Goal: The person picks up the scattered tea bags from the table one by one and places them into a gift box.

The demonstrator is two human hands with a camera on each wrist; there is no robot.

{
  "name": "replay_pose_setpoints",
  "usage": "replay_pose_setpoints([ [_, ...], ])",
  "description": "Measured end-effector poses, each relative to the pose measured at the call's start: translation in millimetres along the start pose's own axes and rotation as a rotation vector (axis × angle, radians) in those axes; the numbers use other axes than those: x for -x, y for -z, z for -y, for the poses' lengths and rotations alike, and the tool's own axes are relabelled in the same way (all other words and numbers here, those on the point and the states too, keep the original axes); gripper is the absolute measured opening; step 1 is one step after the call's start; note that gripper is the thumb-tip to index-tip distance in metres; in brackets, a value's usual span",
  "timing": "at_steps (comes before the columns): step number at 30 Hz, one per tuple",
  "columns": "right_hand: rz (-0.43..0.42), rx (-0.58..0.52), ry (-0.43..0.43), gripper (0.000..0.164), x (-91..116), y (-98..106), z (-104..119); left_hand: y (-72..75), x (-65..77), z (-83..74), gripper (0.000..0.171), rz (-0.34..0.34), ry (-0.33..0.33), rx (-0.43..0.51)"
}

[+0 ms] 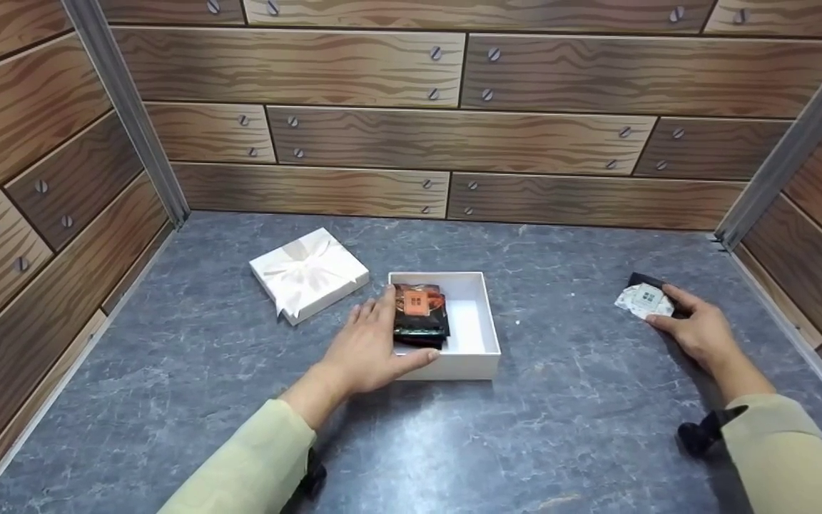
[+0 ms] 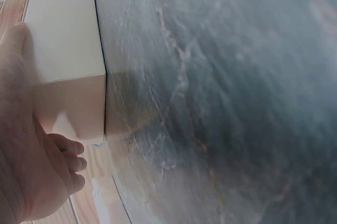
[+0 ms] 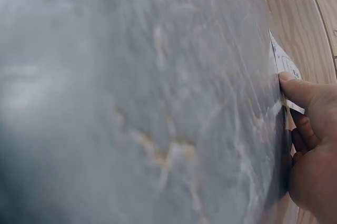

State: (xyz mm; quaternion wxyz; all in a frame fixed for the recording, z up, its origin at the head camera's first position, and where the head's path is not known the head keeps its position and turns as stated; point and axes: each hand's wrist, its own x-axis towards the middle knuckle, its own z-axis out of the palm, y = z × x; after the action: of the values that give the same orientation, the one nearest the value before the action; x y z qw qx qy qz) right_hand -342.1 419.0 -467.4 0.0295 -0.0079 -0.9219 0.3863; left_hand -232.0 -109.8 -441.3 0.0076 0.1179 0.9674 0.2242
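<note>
A white open box [image 1: 472,365] stands near the middle of the table, with a stack of dark sachets [image 1: 422,325] in its left part; the top one bears an orange label. My left hand [image 1: 368,350] rests at the box's near left corner, index finger along the left side and thumb across the front rim. In the left wrist view the thumb lies against the white box [image 2: 66,34]. Off to the right, my right hand [image 1: 703,328] pinches a white patterned sachet [image 1: 645,300] by its right side. A black sachet [image 1: 643,278] shows behind it, partly hidden.
A white box lid [image 1: 336,285] with a pale ribbon bow lies behind and left of the box. Wood-patterned walls [image 1: 361,135] enclose the grey marbled table [image 1: 561,428] at the back and both sides.
</note>
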Motion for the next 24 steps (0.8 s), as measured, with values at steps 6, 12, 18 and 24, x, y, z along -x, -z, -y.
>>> replay_pose_setpoints([
  [6,-0.053,0.007,0.004,0.078,6,-3,0,-0.6,-0.2,-0.3,0.127,0.006,0.011,0.008],
  [12,-0.105,0.050,0.056,0.067,11,-6,5,0.3,-0.3,-0.4,0.126,0.004,0.002,0.012],
  [18,-0.101,0.044,0.077,0.068,13,-7,18,0.7,-0.5,0.0,0.126,0.004,0.007,0.011],
  [24,-0.073,0.011,0.097,0.067,16,-15,40,-0.1,0.1,0.2,0.129,-0.002,-0.006,0.007],
])
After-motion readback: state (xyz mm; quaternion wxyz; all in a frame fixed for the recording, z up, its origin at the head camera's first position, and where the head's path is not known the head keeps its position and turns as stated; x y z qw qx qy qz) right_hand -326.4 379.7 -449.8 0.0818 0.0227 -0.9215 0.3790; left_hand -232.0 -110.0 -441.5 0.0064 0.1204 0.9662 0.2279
